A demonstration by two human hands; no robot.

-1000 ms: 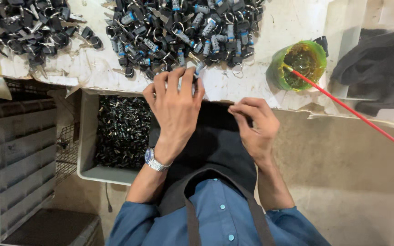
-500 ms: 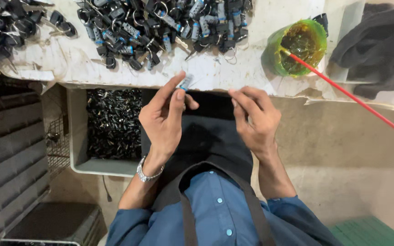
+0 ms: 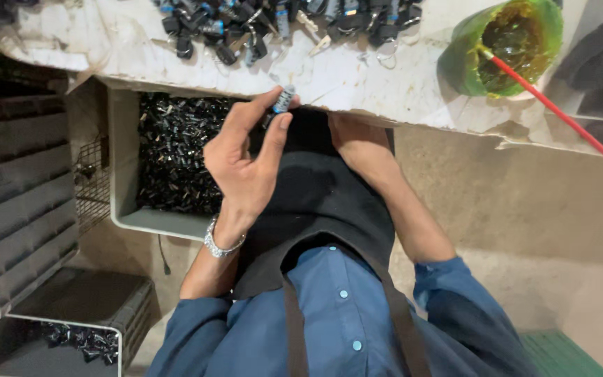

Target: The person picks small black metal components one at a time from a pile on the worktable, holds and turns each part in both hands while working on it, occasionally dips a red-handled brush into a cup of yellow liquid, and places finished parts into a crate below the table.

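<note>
Green cup (image 3: 463,63) of dark liquid with red stick (image 3: 560,115) on white bench (image 3: 357,80); grey bin (image 3: 123,174) of dark parts below; stacked crates (image 3: 15,188) beside it.

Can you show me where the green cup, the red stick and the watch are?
green cup (image 3: 463,66), head view, its outer side.
red stick (image 3: 560,119), head view, its middle.
watch (image 3: 219,244), head view, its silvery band.

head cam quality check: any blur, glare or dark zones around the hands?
Head view: left hand and the small cylinder it pinches are fairly sharp; right hand sits partly shadowed under the bench edge; the grey bin of dark parts goes murky; the white benchtop looks bright but not blown out; wide-angle stretch toward the corners.
</note>
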